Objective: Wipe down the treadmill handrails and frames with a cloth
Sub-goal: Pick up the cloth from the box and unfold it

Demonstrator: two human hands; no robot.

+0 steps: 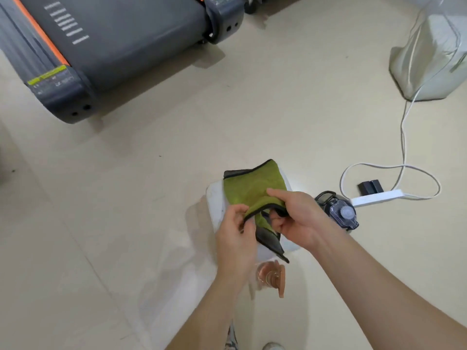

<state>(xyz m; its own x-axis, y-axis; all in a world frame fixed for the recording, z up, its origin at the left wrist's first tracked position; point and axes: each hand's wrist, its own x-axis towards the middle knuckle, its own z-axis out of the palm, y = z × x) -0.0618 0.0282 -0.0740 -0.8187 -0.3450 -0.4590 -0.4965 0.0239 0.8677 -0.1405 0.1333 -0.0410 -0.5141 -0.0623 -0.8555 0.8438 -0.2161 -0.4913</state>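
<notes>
From the head view, the cloth (255, 188) sits in the lower middle of the frame, held just above a white rounded object (214, 205) on the pale floor. It is olive-green on its upper face, edged all round with a thin black trim, and its folded-under part shows a dark grey back hanging down between the wrists. The left hand (236, 233) pinches the near trimmed edge between thumb and fingertips. The right hand (295, 218) grips the same edge beside it, fingers curled over the green face and thumb tucked under the fold. The grey treadmill (113, 34) – orange stripe along its side rail – fills the upper left, well apart from the cloth. Right of the hands stand a clear-lidded bottle (341, 213) and a white power strip (374, 198).
</notes>
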